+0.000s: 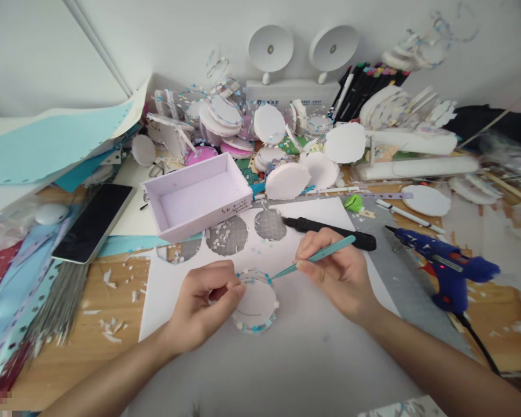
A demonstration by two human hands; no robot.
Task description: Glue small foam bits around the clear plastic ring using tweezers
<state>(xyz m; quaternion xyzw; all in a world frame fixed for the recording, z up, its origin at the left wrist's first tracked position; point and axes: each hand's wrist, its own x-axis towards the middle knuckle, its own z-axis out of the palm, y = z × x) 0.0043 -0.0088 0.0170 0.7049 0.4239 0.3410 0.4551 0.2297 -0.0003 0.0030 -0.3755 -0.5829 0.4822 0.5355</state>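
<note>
My left hand (206, 304) is closed on the left side of a small round white box (257, 301) whose clear rim is dotted with blue and pink sequins. The box rests on a white sheet (286, 359) with round holes cut out of it. My right hand (336, 275) pinches teal tweezers (315, 257), and their tip touches the box's upper right rim.
A lilac open box (197, 197) stands behind the sheet. A black pen-like tool (330, 230) and a blue glue gun (443, 263) lie to the right. A dark tablet (93, 223) and coloured paper sit at left. Several white discs and decorated boxes (286, 145) pile at the back.
</note>
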